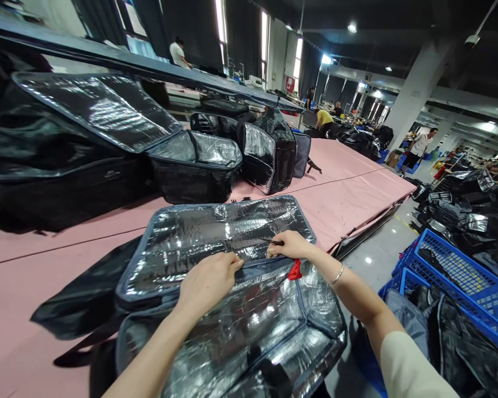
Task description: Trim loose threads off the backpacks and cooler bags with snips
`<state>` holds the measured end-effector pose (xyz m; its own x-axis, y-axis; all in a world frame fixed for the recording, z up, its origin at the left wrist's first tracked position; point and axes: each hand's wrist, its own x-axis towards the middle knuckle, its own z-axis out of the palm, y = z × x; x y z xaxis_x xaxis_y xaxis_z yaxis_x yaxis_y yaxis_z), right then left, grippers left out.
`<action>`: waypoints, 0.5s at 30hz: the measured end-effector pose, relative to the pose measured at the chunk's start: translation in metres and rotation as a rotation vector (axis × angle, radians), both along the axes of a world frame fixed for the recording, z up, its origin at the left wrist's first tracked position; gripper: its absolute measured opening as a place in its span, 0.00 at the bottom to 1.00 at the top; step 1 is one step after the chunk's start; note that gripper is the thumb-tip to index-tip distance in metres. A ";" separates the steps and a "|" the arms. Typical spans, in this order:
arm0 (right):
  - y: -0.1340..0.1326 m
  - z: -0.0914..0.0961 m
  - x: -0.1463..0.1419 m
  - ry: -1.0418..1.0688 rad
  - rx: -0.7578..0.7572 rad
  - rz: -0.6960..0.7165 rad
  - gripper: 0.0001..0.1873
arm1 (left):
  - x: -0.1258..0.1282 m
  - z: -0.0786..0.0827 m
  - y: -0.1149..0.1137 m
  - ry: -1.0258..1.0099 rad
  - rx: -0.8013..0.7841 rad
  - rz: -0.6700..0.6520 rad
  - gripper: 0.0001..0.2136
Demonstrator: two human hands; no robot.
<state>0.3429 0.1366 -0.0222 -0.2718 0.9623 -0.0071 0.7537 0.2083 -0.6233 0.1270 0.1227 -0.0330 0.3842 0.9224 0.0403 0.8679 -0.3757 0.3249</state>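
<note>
A black insulated bag (249, 320) lies open in front of me, its silver foil lining showing and its foil-lined lid (216, 229) folded back on the table. My left hand (211, 279) is closed, its thumb and fingers pinching the dark binding along the seam between lid and body. My right hand (288, 245) is closed around a small dark pointed tool (277, 242) just above the same seam. Most of that tool is hidden in the fingers, so its exact kind is unclear. A red piece (294, 270) hangs below my right hand, against the lining.
The long pink-topped table (336, 171) runs away to the right. Open foil-lined bags (195, 182) stand along its far side. Blue crates (465, 265) holding dark bags are on the floor at right, near heaped bags (460, 204). Several people work farther back.
</note>
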 end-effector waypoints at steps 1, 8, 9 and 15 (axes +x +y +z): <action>-0.002 0.001 0.005 0.000 0.013 -0.035 0.07 | -0.001 0.000 -0.001 -0.002 -0.007 0.002 0.19; -0.017 0.001 0.076 0.060 0.078 -0.347 0.09 | -0.007 0.002 -0.001 -0.053 -0.028 0.006 0.18; -0.020 0.002 0.088 0.067 0.089 -0.408 0.09 | -0.008 0.001 0.000 -0.068 -0.028 0.005 0.18; -0.058 -0.003 0.113 0.234 0.072 -0.544 0.10 | -0.011 -0.017 0.003 -0.245 0.229 -0.090 0.16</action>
<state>0.4555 0.0783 -0.0250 0.2736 0.9597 0.0636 0.6083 -0.1214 -0.7844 0.1162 0.1260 -0.0496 0.4172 0.8414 0.3434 0.7344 -0.5347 0.4180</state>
